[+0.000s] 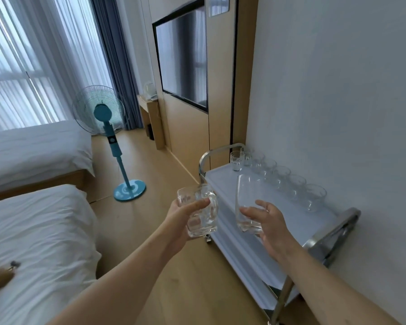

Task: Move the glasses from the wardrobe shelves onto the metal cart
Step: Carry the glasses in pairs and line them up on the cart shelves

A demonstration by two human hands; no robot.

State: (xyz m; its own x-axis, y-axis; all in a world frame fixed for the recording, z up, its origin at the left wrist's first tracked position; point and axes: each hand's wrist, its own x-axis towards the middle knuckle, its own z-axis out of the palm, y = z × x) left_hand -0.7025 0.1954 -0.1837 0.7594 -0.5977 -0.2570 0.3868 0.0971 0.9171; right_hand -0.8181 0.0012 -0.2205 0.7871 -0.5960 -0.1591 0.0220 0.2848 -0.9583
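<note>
My left hand (182, 221) grips a clear glass mug with a handle (201, 213), held in the air beside the cart's near-left edge. A tall clear tumbler (246, 200) is held from below and behind by my right hand (271, 225), just above the cart's white top shelf (223, 179). The metal cart (331, 233) stands against the wall. Along its wall side runs a row of several small glasses (298, 186). One more small glass (236, 160) stands at the far end of the shelf. The wardrobe is out of view.
A blue standing fan (113, 141) is on the wooden floor to the left. Two beds with white sheets (33, 221) fill the left side. A wall-mounted TV (182, 57) and a wooden panel lie beyond the cart. A white wall borders the cart's right side.
</note>
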